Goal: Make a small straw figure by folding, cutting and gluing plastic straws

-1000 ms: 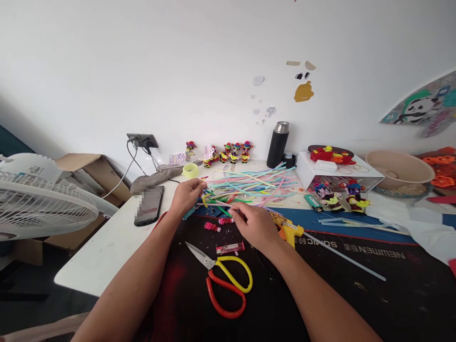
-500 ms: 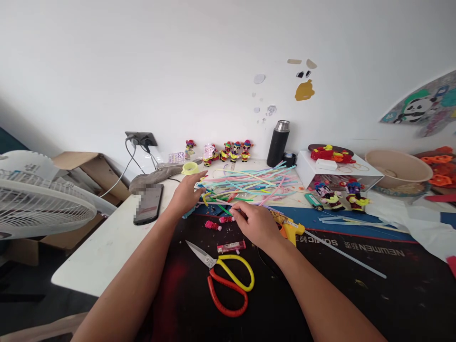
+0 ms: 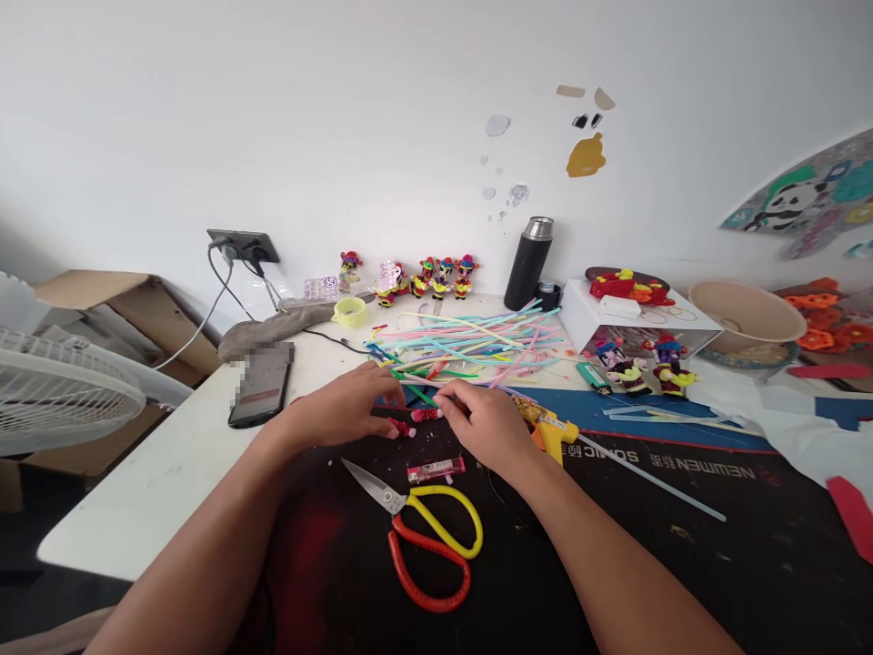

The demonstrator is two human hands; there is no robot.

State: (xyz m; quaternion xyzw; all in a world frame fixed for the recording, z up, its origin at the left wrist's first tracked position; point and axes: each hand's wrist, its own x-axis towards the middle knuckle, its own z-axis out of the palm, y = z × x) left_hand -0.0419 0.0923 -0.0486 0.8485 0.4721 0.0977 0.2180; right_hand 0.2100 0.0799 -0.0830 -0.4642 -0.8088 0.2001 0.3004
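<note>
My left hand (image 3: 345, 400) is low over the mat, its fingers apart and curved, with nothing visible in them. Beside its fingertips lies a small red fuzzy coil with a pale tip (image 3: 405, 428). A second red coil (image 3: 426, 415) is just left of my right hand (image 3: 483, 426), whose thumb and fingers are pinched together; what they hold is hidden. The end of a green pipe cleaner (image 3: 424, 398) reaches to those fingertips. Nearer me are a pink lighter (image 3: 436, 469) and scissors with yellow and red handles (image 3: 436, 596), blades partly apart.
Pastel pipe cleaners (image 3: 470, 338) are heaped behind my hands. A yellow glue gun (image 3: 560, 437) with a long glue stick lies right of my right hand. A phone (image 3: 263, 387), tape roll (image 3: 350, 313), black thermos (image 3: 528, 266), small figures (image 3: 445, 279) and a fan (image 3: 65, 391) surround the mat.
My left hand has come down and nearer, from above the pipe cleaners to beside the red coils. My right hand stays pinched in nearly the same place. The view has shifted slightly.
</note>
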